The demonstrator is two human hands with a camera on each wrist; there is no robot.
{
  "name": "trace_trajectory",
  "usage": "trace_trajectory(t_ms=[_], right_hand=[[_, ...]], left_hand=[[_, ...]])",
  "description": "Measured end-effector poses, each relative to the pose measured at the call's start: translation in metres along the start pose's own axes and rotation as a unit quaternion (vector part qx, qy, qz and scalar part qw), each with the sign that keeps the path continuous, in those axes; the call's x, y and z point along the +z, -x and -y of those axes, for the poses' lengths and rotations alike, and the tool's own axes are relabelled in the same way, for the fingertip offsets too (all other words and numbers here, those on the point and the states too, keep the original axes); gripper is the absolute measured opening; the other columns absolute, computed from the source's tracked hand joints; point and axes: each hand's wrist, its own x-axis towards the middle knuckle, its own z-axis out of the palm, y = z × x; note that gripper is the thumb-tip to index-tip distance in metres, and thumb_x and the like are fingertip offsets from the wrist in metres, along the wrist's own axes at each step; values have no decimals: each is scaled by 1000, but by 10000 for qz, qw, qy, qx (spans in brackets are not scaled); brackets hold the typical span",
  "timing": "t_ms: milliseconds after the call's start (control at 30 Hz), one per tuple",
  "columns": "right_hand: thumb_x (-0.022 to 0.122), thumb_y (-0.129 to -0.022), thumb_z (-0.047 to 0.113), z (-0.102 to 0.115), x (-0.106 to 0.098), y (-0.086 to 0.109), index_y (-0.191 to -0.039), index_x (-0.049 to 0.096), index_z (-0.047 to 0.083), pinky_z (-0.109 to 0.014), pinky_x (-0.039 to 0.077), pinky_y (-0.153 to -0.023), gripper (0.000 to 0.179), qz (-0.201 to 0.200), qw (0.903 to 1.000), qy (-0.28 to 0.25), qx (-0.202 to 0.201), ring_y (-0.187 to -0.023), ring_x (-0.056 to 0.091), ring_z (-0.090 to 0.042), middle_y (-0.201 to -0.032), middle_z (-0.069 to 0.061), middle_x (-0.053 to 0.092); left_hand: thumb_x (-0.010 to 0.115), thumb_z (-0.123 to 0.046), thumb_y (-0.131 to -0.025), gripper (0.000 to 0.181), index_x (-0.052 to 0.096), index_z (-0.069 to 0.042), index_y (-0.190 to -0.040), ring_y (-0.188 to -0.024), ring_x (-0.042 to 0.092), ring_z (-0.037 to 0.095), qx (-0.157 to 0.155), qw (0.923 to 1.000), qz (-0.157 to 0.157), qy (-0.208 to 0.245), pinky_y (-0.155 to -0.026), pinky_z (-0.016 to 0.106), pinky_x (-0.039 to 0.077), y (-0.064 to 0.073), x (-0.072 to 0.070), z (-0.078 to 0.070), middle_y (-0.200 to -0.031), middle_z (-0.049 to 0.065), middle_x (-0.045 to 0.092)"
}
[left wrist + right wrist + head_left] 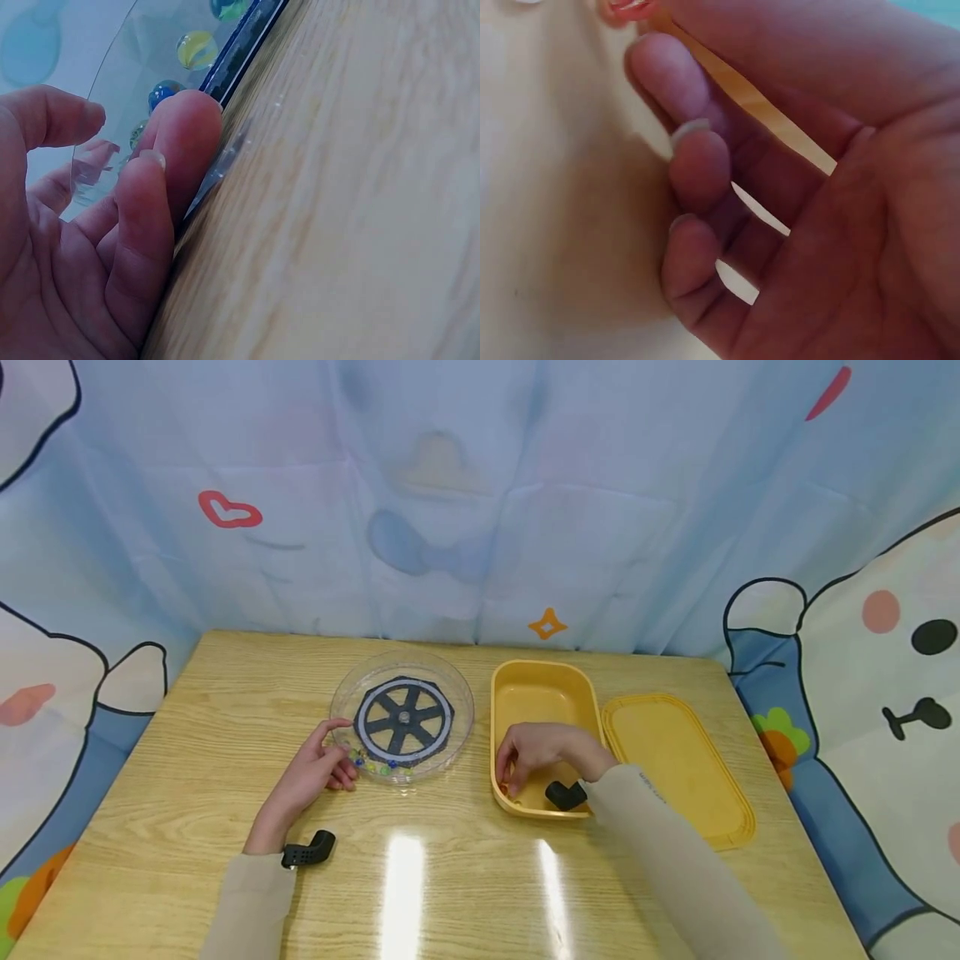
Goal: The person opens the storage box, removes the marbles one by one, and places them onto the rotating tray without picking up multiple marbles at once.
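Note:
A clear round dish [463, 714] holds a dark spoked wheel shape [405, 717] and several glass marbles [385, 769] along its near-left side. My left hand [318, 768] rests at the dish's left rim with its fingers loosely bent. In the left wrist view, a yellow-streaked marble [197, 50] and a blue marble [164, 95] show close behind the fingertips. My right hand [542, 752] reaches down into a yellow plastic box [546, 681]. At its near-left corner, the fingertips pinch a small orange-red marble [633, 8], partly cut off by the right wrist view's top edge.
The yellow lid [682, 768] lies flat to the right of the box, against its side. All stand on a wooden table [225, 710]. A printed blue curtain [480, 527] hangs behind the table's far edge.

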Motion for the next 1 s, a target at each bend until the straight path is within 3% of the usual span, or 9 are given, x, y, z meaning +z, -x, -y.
trace_trajectory(t_ms=[533,1000], right_hand=[[84,-76,5,9,10,-3,-74,78,14,-22,45,-63,12,-297,9975,401,504,-63,56,-6,-69,5,70],[81,-80,5,-1,1,6,-86,78,9,-24,50,-70,7,-367,9990,-265,-56,-73,63,-8,-80,3,73]], left_hand=[[45,-12,-105,44,34,-11,-148,-63,68,28,-8,10000,-17,2,-56,28,52,3,1,-1,-78,19,66],[46,-13,-105,45,35,-11,-148,-63,68,27,-25,10000,-21,-74,-56,28,52,1,1,-1,-78,18,65]])
